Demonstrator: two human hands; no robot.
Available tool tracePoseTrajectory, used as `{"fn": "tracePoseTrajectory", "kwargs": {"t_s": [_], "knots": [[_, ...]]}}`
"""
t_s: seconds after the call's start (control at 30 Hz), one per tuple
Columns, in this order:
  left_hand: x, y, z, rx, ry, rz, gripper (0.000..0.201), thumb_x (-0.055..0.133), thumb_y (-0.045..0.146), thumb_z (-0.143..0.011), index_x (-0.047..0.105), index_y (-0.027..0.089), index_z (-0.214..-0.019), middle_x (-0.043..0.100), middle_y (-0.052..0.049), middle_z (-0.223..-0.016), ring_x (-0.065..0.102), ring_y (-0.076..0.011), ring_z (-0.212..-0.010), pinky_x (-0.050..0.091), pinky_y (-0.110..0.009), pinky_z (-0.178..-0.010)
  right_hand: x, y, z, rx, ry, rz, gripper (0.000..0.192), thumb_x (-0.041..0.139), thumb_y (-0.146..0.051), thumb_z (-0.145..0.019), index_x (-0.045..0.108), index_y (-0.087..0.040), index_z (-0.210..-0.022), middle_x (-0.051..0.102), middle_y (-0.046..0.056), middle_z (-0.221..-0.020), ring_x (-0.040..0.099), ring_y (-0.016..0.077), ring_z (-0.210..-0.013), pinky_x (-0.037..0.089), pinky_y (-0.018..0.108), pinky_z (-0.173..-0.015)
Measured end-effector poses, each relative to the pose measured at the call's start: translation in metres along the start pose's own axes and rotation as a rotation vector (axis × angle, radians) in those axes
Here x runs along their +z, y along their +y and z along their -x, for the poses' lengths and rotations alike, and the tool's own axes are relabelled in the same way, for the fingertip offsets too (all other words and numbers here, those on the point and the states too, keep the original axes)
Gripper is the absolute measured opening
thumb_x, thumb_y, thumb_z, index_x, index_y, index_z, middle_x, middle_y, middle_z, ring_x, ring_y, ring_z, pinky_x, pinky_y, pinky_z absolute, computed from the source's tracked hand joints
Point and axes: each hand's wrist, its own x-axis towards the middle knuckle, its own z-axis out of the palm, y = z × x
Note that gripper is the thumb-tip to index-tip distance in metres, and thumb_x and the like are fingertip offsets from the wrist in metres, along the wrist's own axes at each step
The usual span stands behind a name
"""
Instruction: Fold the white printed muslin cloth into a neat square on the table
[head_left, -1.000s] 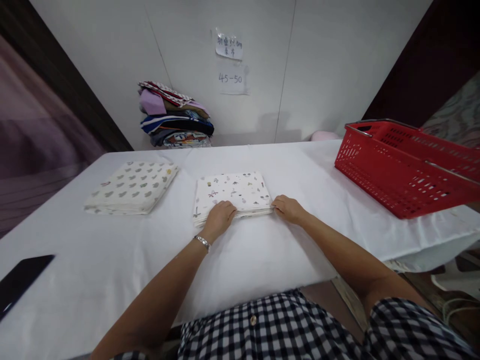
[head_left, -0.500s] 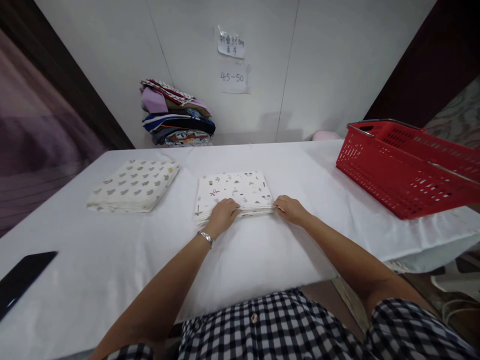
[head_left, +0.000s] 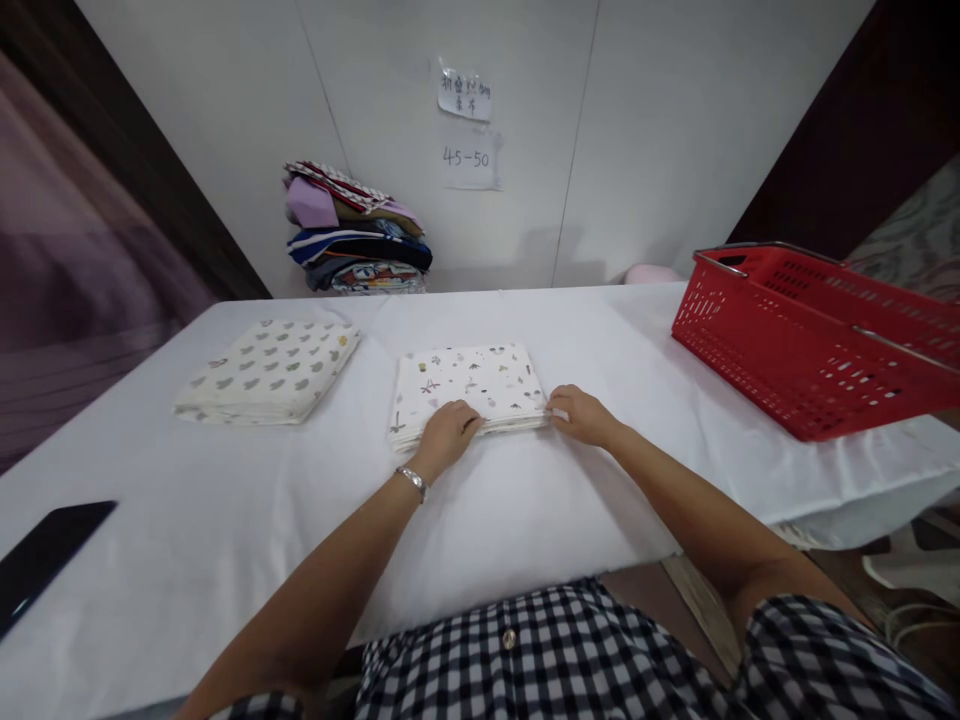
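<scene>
A folded white cloth with small printed figures (head_left: 465, 385) lies in the middle of the white-covered table (head_left: 525, 490). My left hand (head_left: 444, 438) rests on its near edge, fingers curled over the fold, a bracelet on the wrist. My right hand (head_left: 581, 413) pinches the cloth's near right corner. A second folded cloth with a grey and yellow print (head_left: 270, 370) lies to the left, apart from both hands.
A red plastic basket (head_left: 810, 335) stands on the table's right side. A stack of folded coloured fabrics (head_left: 356, 235) sits at the back against the wall. A black phone (head_left: 45, 560) lies near the front left edge. Paper notes hang on the wall.
Both hands stay on the near edge of the printed cloth, with barely any shift. The view has drifted slightly.
</scene>
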Motion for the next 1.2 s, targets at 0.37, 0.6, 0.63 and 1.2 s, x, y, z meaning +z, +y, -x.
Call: {"fn": "tracePoseTrajectory", "kwargs": {"t_s": [0.37,0.6,0.63,1.2], "knots": [[0.004,0.008,-0.017,-0.16,-0.06,-0.036,0.015,0.052,0.028,-0.082,0.065,0.021,-0.077,0.062,-0.003,-0.084,0.055,-0.0187,-0.081,0.042,-0.031,-0.068,0.004,-0.025,-0.032,-0.042,-0.146,0.14,0.025,0.045,-0.018,-0.09,0.066,-0.018,-0.077,0.062,0.006,-0.088,0.052,0.0178,-0.088,0.035,0.027,-0.074],[0.002,0.009,-0.011,-0.057,0.048,0.016,0.016,0.046,0.023,-0.085,0.059,0.02,-0.075,0.06,-0.003,-0.081,0.053,-0.0174,-0.08,0.042,-0.031,-0.068,0.005,-0.027,-0.029,-0.022,-0.136,0.288,0.019,0.043,-0.008,-0.085,0.06,-0.016,-0.081,0.059,0.008,-0.087,0.048,0.0186,-0.08,0.032,0.028,-0.067],[0.002,0.009,-0.009,-0.028,0.047,0.013,0.017,0.045,0.023,-0.085,0.059,0.02,-0.076,0.059,-0.003,-0.081,0.053,-0.0174,-0.08,0.042,-0.031,-0.069,0.007,-0.027,-0.026,-0.019,-0.102,0.281,0.019,0.043,-0.007,-0.084,0.059,-0.016,-0.084,0.059,0.007,-0.087,0.047,0.0186,-0.08,0.032,0.028,-0.067],[-0.005,-0.016,0.015,0.117,0.022,-0.102,0.025,0.04,0.027,-0.09,0.064,0.021,-0.085,0.061,-0.005,-0.085,0.052,-0.0185,-0.083,0.041,-0.038,-0.081,0.011,-0.017,-0.004,-0.124,-0.019,0.062,0.02,0.043,-0.017,-0.09,0.061,-0.019,-0.095,0.059,0.008,-0.1,0.047,0.0187,-0.093,0.04,0.028,-0.074]]}}
